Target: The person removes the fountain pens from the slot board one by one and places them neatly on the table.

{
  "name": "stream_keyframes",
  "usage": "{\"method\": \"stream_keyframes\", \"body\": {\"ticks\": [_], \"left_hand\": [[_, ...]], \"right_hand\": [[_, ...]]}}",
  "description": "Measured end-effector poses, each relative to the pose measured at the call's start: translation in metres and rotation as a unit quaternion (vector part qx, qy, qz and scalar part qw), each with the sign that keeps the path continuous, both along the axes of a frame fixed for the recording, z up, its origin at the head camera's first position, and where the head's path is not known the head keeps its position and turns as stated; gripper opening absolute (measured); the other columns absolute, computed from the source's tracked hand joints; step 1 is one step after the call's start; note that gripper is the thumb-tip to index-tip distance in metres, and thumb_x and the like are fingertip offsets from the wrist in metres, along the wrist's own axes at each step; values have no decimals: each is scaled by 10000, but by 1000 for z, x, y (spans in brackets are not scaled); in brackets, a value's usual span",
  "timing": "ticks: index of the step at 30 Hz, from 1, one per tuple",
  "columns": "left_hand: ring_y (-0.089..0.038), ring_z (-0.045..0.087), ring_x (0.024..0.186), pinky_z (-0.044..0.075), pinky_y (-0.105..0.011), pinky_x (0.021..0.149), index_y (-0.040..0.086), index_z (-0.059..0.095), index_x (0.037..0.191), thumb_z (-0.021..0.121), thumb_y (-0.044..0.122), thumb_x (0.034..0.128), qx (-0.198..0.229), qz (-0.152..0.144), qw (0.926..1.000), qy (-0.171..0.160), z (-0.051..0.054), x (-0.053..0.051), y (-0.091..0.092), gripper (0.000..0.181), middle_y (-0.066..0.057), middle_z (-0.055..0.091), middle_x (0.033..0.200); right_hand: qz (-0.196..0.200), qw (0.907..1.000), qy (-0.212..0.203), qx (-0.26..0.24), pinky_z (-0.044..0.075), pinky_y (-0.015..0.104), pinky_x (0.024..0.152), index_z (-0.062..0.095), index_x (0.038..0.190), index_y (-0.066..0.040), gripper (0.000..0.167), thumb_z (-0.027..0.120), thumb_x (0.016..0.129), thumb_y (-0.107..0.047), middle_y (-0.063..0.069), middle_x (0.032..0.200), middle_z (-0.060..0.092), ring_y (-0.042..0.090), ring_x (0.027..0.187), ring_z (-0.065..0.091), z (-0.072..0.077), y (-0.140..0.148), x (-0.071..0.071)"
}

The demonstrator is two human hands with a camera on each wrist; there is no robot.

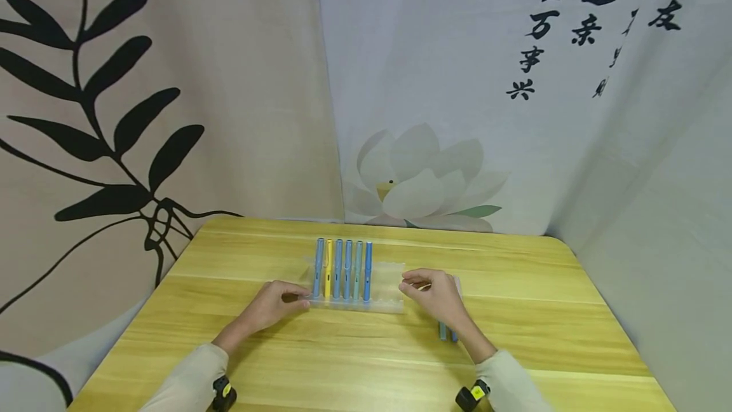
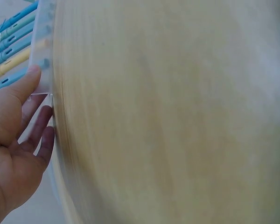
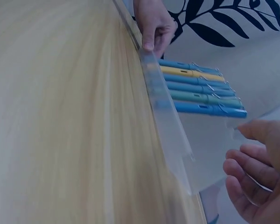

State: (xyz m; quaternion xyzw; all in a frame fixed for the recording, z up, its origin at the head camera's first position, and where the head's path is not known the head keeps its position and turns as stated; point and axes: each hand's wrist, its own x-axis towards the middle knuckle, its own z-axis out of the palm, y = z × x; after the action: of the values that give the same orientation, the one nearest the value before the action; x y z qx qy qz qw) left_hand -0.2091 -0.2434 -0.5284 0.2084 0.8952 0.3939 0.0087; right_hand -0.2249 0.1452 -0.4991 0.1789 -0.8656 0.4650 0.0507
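A clear plastic rack point(image 1: 384, 305) lies on the wooden table, holding several blue and green pens point(image 1: 368, 272) and one yellow pen point(image 1: 328, 269) side by side in its left and middle part. My left hand point(image 1: 278, 304) pinches the rack's near left corner; in the left wrist view the thumb of this hand point(image 2: 14, 112) presses on the clear edge. At the rack's right side is my right hand point(image 1: 437, 297), fingers loosely bent. The right wrist view has the right hand point(image 3: 263, 170) beside the rack's far corner; whether the thumb touches it, I cannot tell.
More pens point(image 1: 443, 330) lie on the table point(image 1: 543, 336) under my right wrist, partly hidden by it. Behind the table hangs a curtain point(image 1: 263, 113) with printed leaves, a lotus and dark characters.
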Motion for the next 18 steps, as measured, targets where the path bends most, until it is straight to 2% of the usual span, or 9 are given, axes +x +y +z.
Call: {"method": "stream_keyframes", "body": {"ticks": [12,18], "left_hand": [[-256,690,1129,570,-457,958,118,761,1198,741,283,954,-77,72,9998,-177,-2,-2,-1,294,-23,750,1187],[-258,682,1153,561,-462,976,128,761,1200,744,268,952,-68,80,9997,-240,-3,-1,0,285,-16,747,1198]], "right_hand": [[201,9993,-85,-300,595,258,767,766,1132,-38,240,770,935,-175,9,994,782,165,876,728,-9,-39,-6],[177,9989,-200,-378,601,275,769,762,1145,-39,272,769,937,-214,32,994,781,174,874,727,-16,-53,-8]]}}
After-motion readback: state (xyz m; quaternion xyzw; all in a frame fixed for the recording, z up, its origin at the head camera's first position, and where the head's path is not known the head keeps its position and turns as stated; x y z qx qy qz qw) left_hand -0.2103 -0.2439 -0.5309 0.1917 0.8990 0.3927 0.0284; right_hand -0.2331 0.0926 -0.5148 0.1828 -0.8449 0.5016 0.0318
